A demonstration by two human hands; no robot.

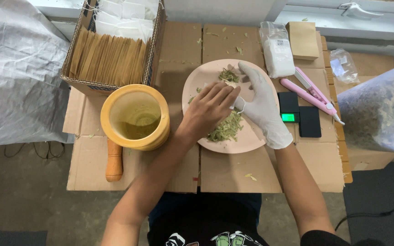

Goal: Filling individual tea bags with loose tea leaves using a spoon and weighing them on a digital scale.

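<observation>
A person's bare left hand (pixel 209 108) and white-gloved right hand (pixel 261 107) are meeting over a round pale pink plate (pixel 251 139) lying on the cardboard-covered tabletop (pixel 233 173). The left grip is pinching down on a small white sachet (pixel 233 104), mostly hidden under the fingers, while the gloved right grip is closing on the same sachet from the other side. Dried green leaf pieces (pixel 226 129), thin and pale olive, are lying in a loose heap on the plate's near half, with a smaller tuft (pixel 228 74) sitting at the far rim. A yellow wooden mortar (pixel 135 117) is standing just left of the plate, a small black digital scale (pixel 299 114) and a pink heat sealer (pixel 313 93) lying to the right.
</observation>
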